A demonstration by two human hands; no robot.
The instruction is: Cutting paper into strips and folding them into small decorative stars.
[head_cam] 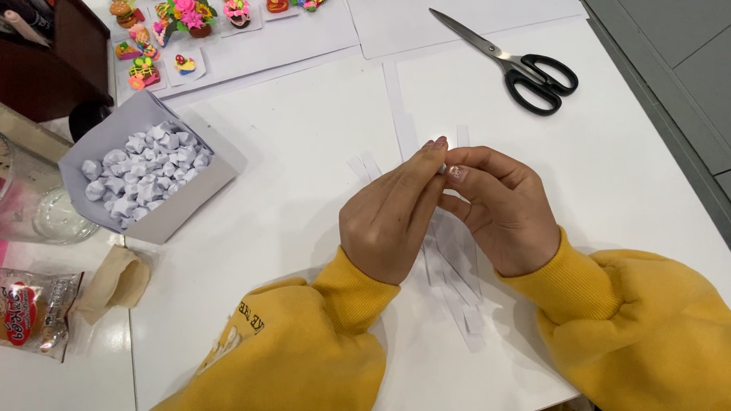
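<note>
Both hands meet at the worktop's centre, the left hand (391, 217) and right hand (501, 208) pinching a tiny folded white paper piece (444, 168) between fingertips, raised for fine folding. Cut white paper strips (450, 267) lie beneath; the grey box of paper stars (146, 170) sits at ten o'clock, the black-handled scissors (511, 59) at one o'clock.

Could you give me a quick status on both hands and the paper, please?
Left hand and right hand together pinching a small white paper piece. Paper strips beneath. Nothing obstructing.
</note>
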